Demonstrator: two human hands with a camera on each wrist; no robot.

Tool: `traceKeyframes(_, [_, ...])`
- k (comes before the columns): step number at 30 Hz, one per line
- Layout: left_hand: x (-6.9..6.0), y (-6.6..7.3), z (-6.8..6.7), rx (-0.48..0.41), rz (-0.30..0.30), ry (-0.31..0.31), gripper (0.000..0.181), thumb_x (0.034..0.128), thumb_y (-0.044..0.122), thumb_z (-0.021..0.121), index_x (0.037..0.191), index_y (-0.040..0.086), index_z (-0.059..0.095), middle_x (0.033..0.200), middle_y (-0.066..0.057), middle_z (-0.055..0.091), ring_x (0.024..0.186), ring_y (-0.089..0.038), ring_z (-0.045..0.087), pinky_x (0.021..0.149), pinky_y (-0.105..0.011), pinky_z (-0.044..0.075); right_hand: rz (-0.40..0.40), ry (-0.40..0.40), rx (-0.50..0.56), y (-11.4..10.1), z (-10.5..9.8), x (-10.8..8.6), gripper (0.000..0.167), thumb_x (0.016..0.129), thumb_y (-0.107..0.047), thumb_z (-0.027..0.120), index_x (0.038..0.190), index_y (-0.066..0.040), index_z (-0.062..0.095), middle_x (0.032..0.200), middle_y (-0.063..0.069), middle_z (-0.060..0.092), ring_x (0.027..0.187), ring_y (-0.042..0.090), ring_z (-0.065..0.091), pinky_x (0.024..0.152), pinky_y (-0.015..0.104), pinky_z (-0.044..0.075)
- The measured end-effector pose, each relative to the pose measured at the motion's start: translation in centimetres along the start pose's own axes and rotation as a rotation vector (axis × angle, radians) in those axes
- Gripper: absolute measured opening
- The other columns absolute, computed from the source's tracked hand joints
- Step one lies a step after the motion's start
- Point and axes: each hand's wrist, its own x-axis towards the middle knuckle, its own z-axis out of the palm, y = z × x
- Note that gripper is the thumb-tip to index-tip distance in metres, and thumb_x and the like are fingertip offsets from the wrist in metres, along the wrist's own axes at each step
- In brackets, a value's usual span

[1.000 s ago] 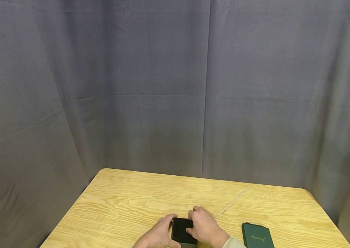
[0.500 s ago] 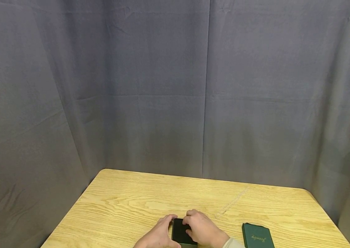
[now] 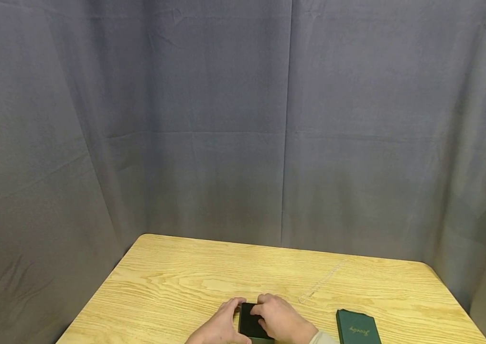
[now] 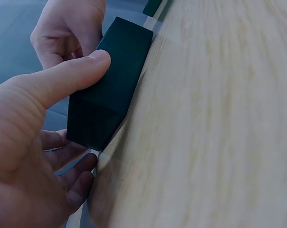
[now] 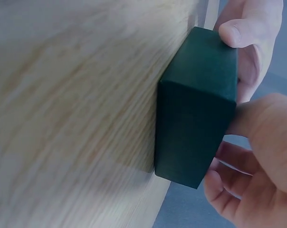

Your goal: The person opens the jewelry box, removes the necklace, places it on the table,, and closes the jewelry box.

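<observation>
In the head view a small dark green box [image 3: 262, 340] with a black top surface [image 3: 249, 327] sits at the table's near edge. My left hand [image 3: 221, 325] grips its left side, the thumb on the near wall and the fingers round the far corner. My right hand [image 3: 283, 317] reaches over from the right, its bent fingers and thumb touching the black surface, a gap between them. The right wrist view shows the box's plain green walls [image 5: 191, 128], with the right thumb tip hidden behind the upper edge. What lies under those fingertips is hidden.
A flat green jewelry box lid [image 3: 358, 328] with gold script lies right of the right forearm. Behind it, a long clear strip [image 3: 322, 282] lies slanted on the wood-grain table [image 3: 182, 282]. Grey curtains [image 3: 217, 143] hang behind and at the sides.
My right hand has shifted left and slightly nearer, its fingers moving from the box's far right corner onto the black surface. My left hand and the box have stayed put.
</observation>
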Motion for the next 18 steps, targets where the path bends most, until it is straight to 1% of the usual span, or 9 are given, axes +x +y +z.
traceKeyframes(6, [0.14, -0.18, -0.09, -0.015, 0.006, -0.008, 0.089, 0.07, 0.035, 0.085, 0.138, 0.001, 0.038, 0.129, -0.011, 0.043, 0.116, -0.034, 0.044, 0.089, -0.048, 0.044, -0.025, -0.013, -0.009, 0.04, 0.14, 0.04, 0.014, 0.084, -0.016, 0.073, 0.097, -0.017, 0.074, 0.083, -0.011, 0.057, 0.073, 0.0, 0.051, 0.066, 0.022, 0.047])
traceKeyframes(10, [0.15, -0.19, -0.09, -0.02, 0.006, -0.008, 0.089, 0.0701, 0.036, 0.084, 0.138, 0.002, 0.038, 0.129, -0.011, 0.044, 0.117, -0.035, 0.043, 0.089, -0.048, 0.044, -0.013, -0.041, 0.0, 0.02, 0.13, -0.04, 0.015, 0.085, -0.02, 0.072, 0.1, -0.019, 0.073, 0.084, -0.013, 0.056, 0.073, 0.0, 0.049, 0.067, 0.024, 0.045])
traceKeyframes(14, [0.11, -0.08, -0.05, -0.024, -0.016, -0.009, 0.087, 0.0693, 0.037, 0.085, 0.137, 0.004, 0.04, 0.127, -0.01, 0.046, 0.116, -0.035, 0.043, 0.089, -0.049, 0.044, -0.023, -0.07, -0.01, 0.05, 0.12, -0.07, 0.019, 0.085, -0.023, 0.071, 0.104, -0.022, 0.072, 0.085, -0.013, 0.055, 0.073, 0.001, 0.047, 0.067, 0.024, 0.043])
traceKeyframes(18, [0.13, -0.01, -0.12, -0.034, -0.038, -0.022, 0.088, 0.0687, 0.043, 0.084, 0.137, 0.007, 0.041, 0.126, -0.008, 0.047, 0.116, -0.033, 0.043, 0.088, -0.047, 0.044, -0.043, -0.087, -0.036, 0.05, 0.09, -0.01, 0.019, 0.086, -0.023, 0.071, 0.105, -0.023, 0.072, 0.084, -0.013, 0.054, 0.071, 0.002, 0.045, 0.064, 0.023, 0.041])
